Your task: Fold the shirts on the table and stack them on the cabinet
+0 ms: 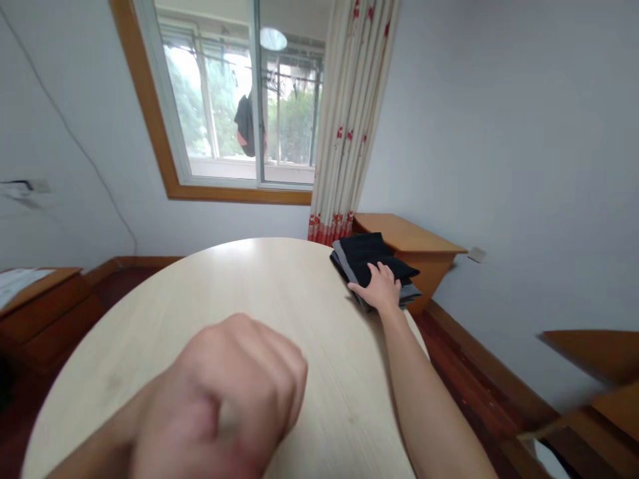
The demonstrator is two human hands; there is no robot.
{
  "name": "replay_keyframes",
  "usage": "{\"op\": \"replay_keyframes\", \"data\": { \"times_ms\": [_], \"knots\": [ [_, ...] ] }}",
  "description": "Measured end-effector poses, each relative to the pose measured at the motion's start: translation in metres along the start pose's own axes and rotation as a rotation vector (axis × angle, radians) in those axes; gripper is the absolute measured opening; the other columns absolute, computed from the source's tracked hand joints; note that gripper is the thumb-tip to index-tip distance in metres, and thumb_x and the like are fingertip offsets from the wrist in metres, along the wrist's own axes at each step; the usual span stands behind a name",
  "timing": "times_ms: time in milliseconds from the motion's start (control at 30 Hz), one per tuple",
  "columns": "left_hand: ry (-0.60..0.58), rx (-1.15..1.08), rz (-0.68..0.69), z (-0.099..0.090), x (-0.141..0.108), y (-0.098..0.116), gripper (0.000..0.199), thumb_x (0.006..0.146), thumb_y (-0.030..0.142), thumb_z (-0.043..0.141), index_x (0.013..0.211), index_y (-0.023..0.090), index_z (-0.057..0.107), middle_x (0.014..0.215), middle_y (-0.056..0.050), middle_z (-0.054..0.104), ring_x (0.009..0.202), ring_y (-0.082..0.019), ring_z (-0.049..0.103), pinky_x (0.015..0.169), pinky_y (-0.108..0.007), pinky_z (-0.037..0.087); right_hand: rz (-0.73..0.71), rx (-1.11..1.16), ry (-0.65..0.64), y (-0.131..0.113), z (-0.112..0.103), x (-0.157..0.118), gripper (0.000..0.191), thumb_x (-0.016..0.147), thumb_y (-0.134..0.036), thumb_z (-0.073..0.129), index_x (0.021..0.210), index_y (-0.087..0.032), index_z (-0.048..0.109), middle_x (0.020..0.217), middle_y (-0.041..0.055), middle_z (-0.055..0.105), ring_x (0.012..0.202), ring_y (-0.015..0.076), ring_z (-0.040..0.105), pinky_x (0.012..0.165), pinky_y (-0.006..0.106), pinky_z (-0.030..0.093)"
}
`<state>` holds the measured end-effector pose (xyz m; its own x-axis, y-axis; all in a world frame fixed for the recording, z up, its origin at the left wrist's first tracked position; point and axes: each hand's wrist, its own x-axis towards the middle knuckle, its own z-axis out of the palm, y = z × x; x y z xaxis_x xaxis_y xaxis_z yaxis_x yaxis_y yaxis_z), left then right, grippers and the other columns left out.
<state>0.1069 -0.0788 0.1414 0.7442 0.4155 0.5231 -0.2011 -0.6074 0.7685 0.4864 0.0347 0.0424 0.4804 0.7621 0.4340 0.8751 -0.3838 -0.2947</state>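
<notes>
A pile of folded dark clothes (364, 256), black with grey parts, lies near the far right edge of the round table (259, 279). On top of it rests my right hand (382, 287), its fingers spread and not wrapped round the cloth. Close to the camera, my left hand (239, 392) is raised over the near part of the table. It is slightly blurred, with the fingers curled into a loose fist, and no object shows in it.
Beyond the pile a wooden cabinet (412, 234) stands against the wall, beside a patterned curtain (344, 120). A window (239, 100) is behind the table. Low wooden furniture (44, 319) stands at the left, and a blurred wooden piece (594, 352) at the right.
</notes>
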Motion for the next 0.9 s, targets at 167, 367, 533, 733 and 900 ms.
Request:
{"op": "replay_keyframes", "data": {
  "times_ms": [167,367,533,733,900],
  "knots": [
    [0.016,0.059,-0.286,-0.005,0.055,-0.04,0.05,0.081,0.058,0.066,0.055,0.017,0.055,0.052,0.001,0.055,0.051,-0.009,0.048,0.053,-0.023,0.04,-0.014,0.149,0.181,0.009,0.005,0.007,0.045,0.082,-0.034,0.055,0.116,-0.009,0.069,0.126,0.0214,0.063,0.116,0.0341,0.057,0.095,0.045,0.044],
    [0.1,0.078,-0.528,0.004,-0.005,-0.097,0.042,0.083,0.053,0.067,0.066,0.015,0.061,0.059,0.003,0.055,0.056,-0.008,0.046,0.056,-0.021,0.037,-0.106,0.342,0.527,-0.007,0.012,0.028,0.038,0.068,-0.028,0.058,0.092,-0.004,0.075,0.092,0.0257,0.071,0.093,0.0394,0.066,0.084,0.048,0.047],
    [0.288,0.23,-0.51,-0.007,-0.025,-0.111,0.047,0.087,0.047,0.066,0.12,0.015,0.063,0.106,-0.009,0.068,0.089,-0.015,0.062,0.08,-0.029,0.049,-0.582,0.576,0.728,-0.076,-0.024,-0.015,0.033,0.074,-0.042,0.059,0.086,-0.015,0.074,0.084,0.0174,0.074,0.082,0.0325,0.071,0.079,0.041,0.053],
    [0.358,0.72,-0.6,-0.038,-0.02,-0.162,0.099,0.075,0.052,0.076,0.154,0.017,0.027,0.153,-0.016,0.041,0.137,-0.031,0.042,0.11,-0.045,0.038,-0.624,0.633,0.333,-0.12,-0.008,-0.068,0.041,0.08,-0.052,0.053,0.093,-0.019,0.073,0.087,0.0147,0.074,0.077,0.0294,0.07,0.069,0.036,0.053],
    [0.16,0.896,-0.568,-0.025,-0.022,-0.184,0.069,0.087,0.051,0.061,0.146,0.019,0.043,0.148,-0.011,0.049,0.138,-0.029,0.041,0.116,-0.051,0.027,-0.543,0.427,-0.147,-0.114,0.065,-0.054,0.043,0.071,-0.057,0.043,0.08,-0.026,0.07,0.081,0.009,0.076,0.067,0.0293,0.07,0.06,0.037,0.052]
  ]
}}
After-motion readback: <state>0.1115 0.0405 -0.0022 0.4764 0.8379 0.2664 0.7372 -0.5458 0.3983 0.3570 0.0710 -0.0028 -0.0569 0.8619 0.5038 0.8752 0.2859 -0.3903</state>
